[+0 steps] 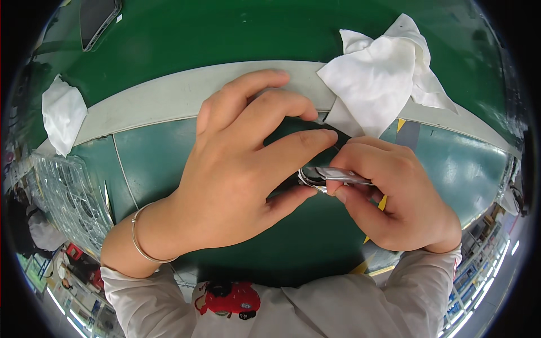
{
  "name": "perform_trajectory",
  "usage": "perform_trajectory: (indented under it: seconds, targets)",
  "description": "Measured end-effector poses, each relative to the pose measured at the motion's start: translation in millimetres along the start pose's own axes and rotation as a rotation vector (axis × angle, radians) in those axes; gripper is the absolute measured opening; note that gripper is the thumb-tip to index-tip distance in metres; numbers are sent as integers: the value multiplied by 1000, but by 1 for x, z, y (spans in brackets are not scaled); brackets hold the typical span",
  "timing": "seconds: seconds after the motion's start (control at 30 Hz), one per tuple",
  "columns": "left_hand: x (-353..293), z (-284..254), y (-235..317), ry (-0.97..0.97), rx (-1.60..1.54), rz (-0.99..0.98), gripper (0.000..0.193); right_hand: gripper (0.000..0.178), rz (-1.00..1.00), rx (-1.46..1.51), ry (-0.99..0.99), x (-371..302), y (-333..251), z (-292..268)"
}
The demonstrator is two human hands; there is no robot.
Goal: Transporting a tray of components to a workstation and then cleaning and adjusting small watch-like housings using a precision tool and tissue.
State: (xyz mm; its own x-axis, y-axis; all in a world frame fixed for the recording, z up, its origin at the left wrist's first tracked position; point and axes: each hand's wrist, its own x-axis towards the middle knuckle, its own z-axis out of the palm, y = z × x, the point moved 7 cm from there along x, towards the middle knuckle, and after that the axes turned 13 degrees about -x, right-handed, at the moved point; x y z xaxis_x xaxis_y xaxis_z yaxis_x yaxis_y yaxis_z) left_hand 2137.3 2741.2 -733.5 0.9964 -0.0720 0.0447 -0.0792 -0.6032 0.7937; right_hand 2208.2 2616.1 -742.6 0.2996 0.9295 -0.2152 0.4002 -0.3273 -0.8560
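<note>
A small round metal case [313,179] with a shiny rim and a dark middle, much like a watch case, sits between my hands. My left hand [236,155] has its thumb tip against the rim, and its index finger arches over toward my right hand. The other left fingers are curved and spread above the green surface. My right hand [397,188] pinches a slim silver tool that looks like tweezers [345,176]; its tip lies over the case. Fingers partly cover the case, so its underside is hidden.
Beyond my right hand a crumpled white cloth [375,79] lies across the grey strip [169,93]. Another white cloth [63,115] lies at the left, near a clear plastic tray [73,197] with round hollows. A dark phone [98,22] is at the far left on the green table [236,34].
</note>
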Motion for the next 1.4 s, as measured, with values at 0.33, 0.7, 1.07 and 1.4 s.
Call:
perform_trajectory:
  seconds: [0.33, 0.7, 1.07, 1.4]
  targets:
    - [1, -2, 2, 0, 3, 6, 51, 29, 2, 210, -44, -5, 3, -1]
    - [-1, -4, 2, 9, -7, 26, 48, 16, 169, 500, -77, -5, -1, -7]
    - [1, -8, 9, -21, -2, 40, 50, 20, 155, 326, 64, -5, 9, -16]
    - [12, -16, 6, 57, -229, 150, 42, 17, 277, 454, 52, 2, 27, -17]
